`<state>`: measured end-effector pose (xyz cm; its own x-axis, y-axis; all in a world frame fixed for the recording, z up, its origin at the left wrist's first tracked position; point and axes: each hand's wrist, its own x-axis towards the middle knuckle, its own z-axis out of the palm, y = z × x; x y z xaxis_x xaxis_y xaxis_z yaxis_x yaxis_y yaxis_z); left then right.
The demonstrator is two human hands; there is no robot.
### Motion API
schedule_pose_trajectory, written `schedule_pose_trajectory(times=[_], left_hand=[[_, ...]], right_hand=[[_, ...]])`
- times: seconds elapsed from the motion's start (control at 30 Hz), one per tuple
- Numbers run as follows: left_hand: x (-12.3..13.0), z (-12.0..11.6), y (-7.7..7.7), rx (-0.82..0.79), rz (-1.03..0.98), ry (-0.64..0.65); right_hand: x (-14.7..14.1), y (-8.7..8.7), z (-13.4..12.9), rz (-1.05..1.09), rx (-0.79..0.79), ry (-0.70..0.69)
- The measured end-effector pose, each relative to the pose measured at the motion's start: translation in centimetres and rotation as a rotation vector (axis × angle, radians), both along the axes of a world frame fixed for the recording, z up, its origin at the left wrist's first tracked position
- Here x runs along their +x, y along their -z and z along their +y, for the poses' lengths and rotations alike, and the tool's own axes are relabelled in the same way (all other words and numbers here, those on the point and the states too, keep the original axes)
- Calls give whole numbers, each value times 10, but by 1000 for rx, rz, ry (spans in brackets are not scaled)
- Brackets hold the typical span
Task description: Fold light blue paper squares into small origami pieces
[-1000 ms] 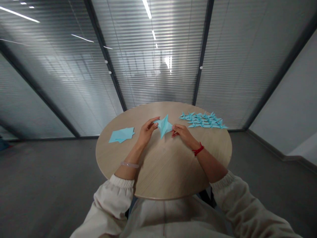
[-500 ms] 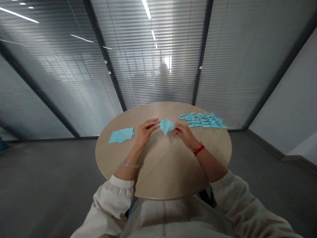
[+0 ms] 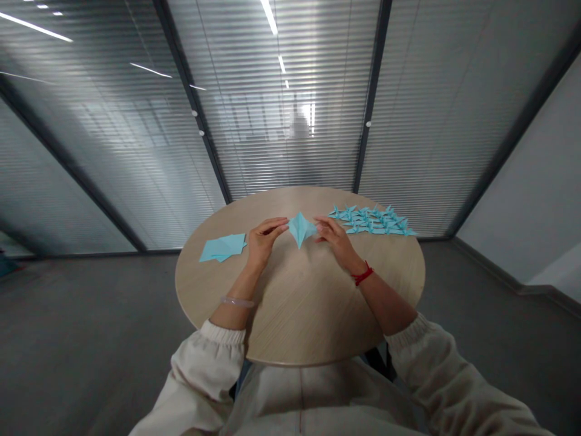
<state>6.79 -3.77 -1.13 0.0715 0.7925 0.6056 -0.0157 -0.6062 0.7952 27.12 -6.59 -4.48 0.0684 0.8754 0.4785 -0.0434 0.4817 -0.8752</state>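
Note:
A light-blue folded origami paper (image 3: 300,230), diamond-shaped with a crease down its middle, is held up over the table between my two hands. My left hand (image 3: 267,236) pinches its left corner between thumb and fingers. At the right corner is my right hand (image 3: 334,237), its fingertips around the paper's tip; how firmly they grip is hard to see. To the right, beyond that hand, several folded blue paper cranes (image 3: 372,220) lie close together in rows. Flat blue paper sheets (image 3: 223,247) lie overlapping to the left of my left hand.
The round wooden table (image 3: 308,315) reaches close to my body. Behind it stand glass partitions with blinds (image 3: 290,157), holding a faint reflection. A white wall (image 3: 535,200) rises at the right, and grey floor (image 3: 91,339) surrounds the table.
The folded paper has shifted slightly to the left and up, with my left hand moving along. My right hand's fingers have changed position and look more spread at the right corner.

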Motion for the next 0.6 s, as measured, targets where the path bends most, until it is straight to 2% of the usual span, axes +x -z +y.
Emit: schedule_pose_trajectory(times=[0.07,0.17,0.23,0.33,0.6], left_hand=[[0,0,-1,-12,-38,-42],[0,-1,-1,-41,-72,-74],[0,0,-1,-52,-70,-72],[0,1,2,-46,-46,-52],[0,3,5,-47,-42,-23]], right_hand=[[0,-1,-1,-2,60,47],[-1,-2,-3,-58,122,19],[-1,-2,-5,-109,152,1],[-1,-1,-5,-144,190,48],[1,0,0,-63,233,154]])
